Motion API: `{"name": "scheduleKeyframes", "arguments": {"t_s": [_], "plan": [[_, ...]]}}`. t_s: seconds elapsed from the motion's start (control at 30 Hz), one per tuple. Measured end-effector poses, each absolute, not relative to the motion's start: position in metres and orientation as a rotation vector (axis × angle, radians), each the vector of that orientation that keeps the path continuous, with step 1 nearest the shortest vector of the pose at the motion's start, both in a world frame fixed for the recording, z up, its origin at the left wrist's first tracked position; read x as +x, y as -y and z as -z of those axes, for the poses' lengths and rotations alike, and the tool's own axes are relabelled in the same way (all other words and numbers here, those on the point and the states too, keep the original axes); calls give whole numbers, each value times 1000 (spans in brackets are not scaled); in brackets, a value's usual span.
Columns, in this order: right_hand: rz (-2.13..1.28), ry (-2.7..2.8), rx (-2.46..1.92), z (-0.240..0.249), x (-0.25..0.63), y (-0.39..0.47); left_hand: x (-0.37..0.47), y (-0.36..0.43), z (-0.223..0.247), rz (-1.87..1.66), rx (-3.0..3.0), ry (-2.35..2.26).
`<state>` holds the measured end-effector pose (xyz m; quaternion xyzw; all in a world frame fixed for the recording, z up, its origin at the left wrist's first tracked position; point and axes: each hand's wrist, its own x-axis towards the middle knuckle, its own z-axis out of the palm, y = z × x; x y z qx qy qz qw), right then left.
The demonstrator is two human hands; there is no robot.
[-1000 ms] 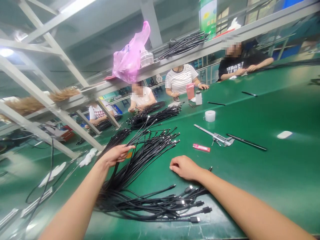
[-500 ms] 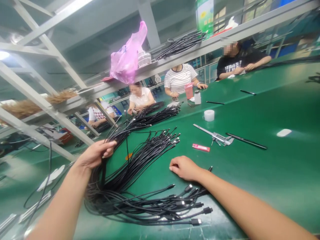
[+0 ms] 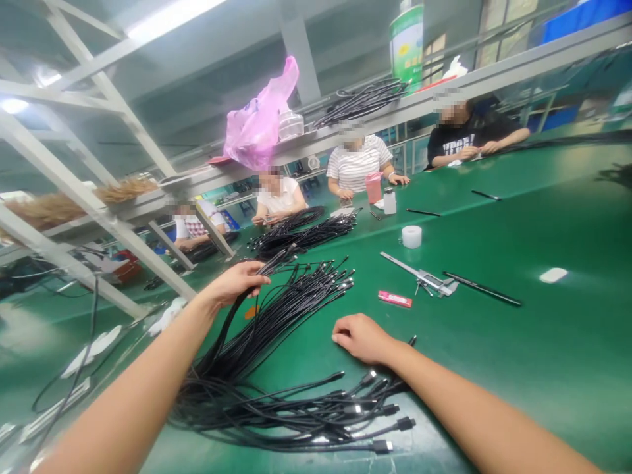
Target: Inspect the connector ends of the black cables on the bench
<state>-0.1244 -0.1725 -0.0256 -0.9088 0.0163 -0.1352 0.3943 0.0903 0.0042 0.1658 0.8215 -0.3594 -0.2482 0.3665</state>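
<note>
My left hand (image 3: 241, 282) is closed around a bunch of black cables (image 3: 224, 336), with the connector ends poking out past the fingers. These cables run down into a larger pile of black cables (image 3: 217, 401) whose plugs fan out to the right at the front. Beside the left hand lies a spread bundle of cables (image 3: 286, 309), thin metal-tipped ends pointing up and right. My right hand (image 3: 363, 338) rests on the green table (image 3: 474, 368) in a loose fist, nothing visible in it. One cable end (image 3: 412, 341) shows by its wrist.
A metal caliper (image 3: 419, 273), a pink-red strip (image 3: 395, 299), a black pen-like rod (image 3: 481, 288) and a white tape roll (image 3: 411, 237) lie beyond my right hand. Another cable bundle (image 3: 311, 234) lies farther back. Several people sit across the table. A metal frame (image 3: 113, 224) stands at left.
My left hand has moved to the right and slightly forward, drawing the cable bunch with it over the table. The right hand stays about where it was.
</note>
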Motion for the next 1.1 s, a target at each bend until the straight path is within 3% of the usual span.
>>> {"name": "scheduleKeyframes", "arguments": {"t_s": [0.43,0.63,1.1], "plan": [[336,-48,-2308,28,-123,173,93,15,-167,851,2185,913],[343,-52,-2312,27,-123,172,80,26,-176,609,2131,1071],[372,-48,-2231,27,-123,172,73,49,-184,592,2143,805]]}}
